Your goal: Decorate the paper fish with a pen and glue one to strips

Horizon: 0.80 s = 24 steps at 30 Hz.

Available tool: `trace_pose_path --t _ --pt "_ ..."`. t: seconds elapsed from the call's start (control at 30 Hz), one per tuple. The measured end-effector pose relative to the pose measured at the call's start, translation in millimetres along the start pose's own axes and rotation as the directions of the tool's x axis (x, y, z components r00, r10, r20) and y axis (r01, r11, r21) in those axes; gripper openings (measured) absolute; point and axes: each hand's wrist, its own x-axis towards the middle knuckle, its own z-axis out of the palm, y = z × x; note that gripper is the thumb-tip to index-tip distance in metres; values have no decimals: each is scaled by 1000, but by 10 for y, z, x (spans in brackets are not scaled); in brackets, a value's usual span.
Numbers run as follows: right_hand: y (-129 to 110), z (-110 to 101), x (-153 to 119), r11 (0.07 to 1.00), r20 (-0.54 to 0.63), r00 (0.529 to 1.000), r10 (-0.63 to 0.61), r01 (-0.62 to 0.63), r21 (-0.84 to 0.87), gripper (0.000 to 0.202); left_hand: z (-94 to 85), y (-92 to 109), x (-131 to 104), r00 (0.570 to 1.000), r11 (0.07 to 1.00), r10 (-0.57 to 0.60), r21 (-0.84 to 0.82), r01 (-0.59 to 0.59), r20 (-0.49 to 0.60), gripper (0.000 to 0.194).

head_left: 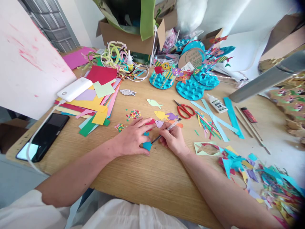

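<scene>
Evidently thin and light, the blue paper piece [147, 146] lies on the tabletop [143, 178], partly beneath the left hand [133, 137], which is spread palm-down over it. The right hand [173, 139] pinches a pen [173, 125], its tip just beside the paper's edge. Such paper probably slides and creases easily, so flat, gentle fingertip pressure near its edges suits it best.

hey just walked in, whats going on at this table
A person's left hand holds a piece of blue paper down on the table. The right hand grips a pen, its tip close to the paper's edge. Beyond the hands lie cut-out paper fish and red-handled scissors.
</scene>
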Motion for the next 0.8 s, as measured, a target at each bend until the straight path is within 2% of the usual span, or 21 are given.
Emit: trace_pose_path --t 0.8 --pt "9 -2 1 1000 13 1000 20 -20 3 12 17 -4 -8 1000 999 -7 -39 6 -14 38"
